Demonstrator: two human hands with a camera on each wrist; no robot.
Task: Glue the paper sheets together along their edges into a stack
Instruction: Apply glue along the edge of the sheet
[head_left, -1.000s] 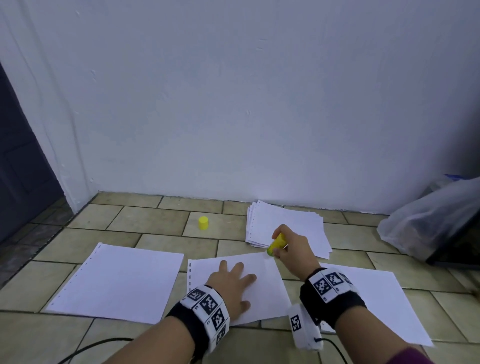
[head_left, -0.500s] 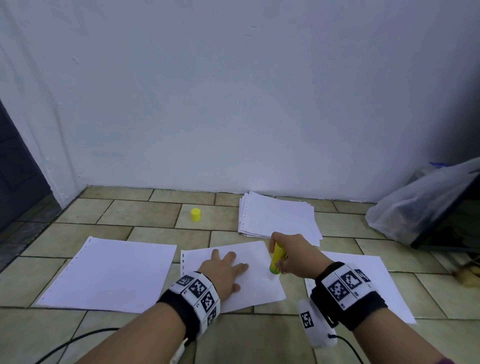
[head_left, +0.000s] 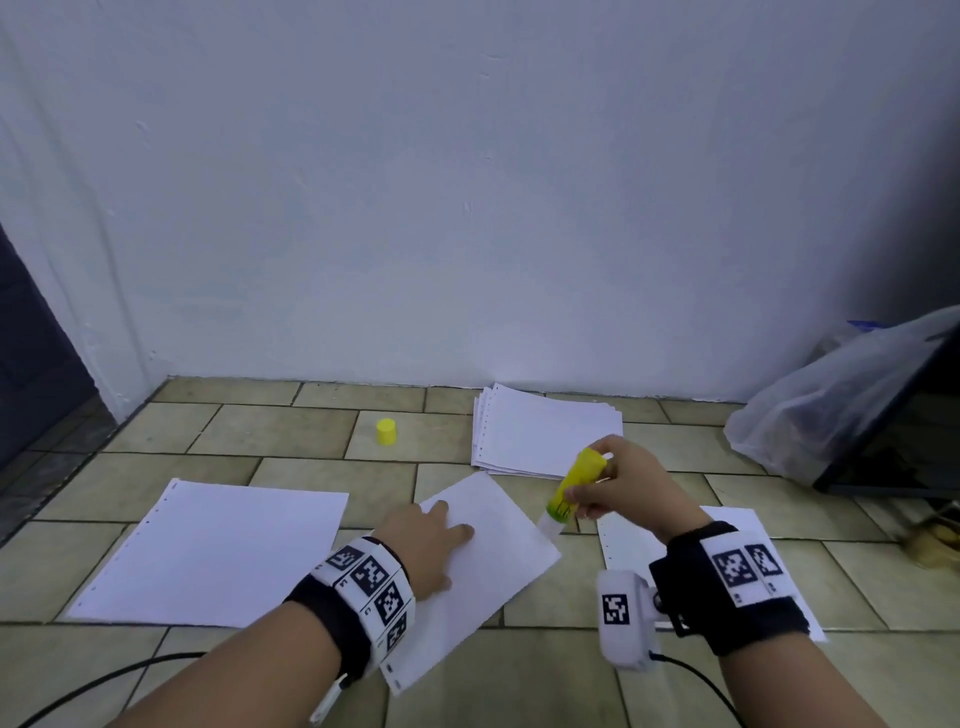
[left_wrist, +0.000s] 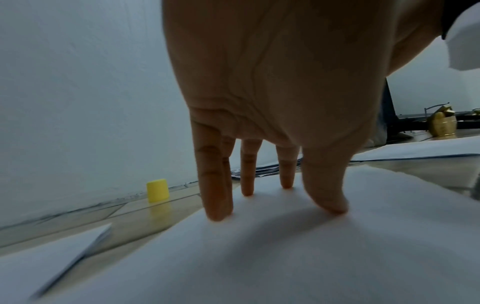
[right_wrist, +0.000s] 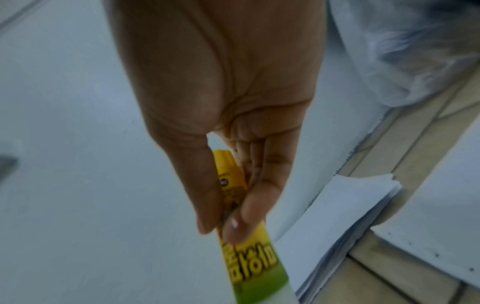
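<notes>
A white paper sheet (head_left: 493, 561) lies skewed on the tiled floor, and my left hand (head_left: 431, 540) presses on it with straight spread fingers (left_wrist: 215, 197). My right hand (head_left: 623, 483) grips an uncapped yellow-green glue stick (head_left: 576, 483), tip down, just above the sheet's right edge. In the right wrist view thumb and fingers pinch the glue stick (right_wrist: 233, 197). A pile of paper sheets (head_left: 545, 431) sits behind by the wall. Another sheet (head_left: 218, 551) lies at left, and one more sheet (head_left: 748, 525) lies partly under my right wrist.
The yellow glue cap (head_left: 386, 432) stands on the floor left of the pile. A clear plastic bag (head_left: 831, 400) and a dark slanted panel (head_left: 904, 415) sit at right. The white wall (head_left: 467, 208) closes off the back. A black cable (head_left: 104, 680) runs near my left arm.
My left hand has turned the middle sheet so it lies skewed. My right hand has lifted the glue stick off the sheet and drawn it rightward.
</notes>
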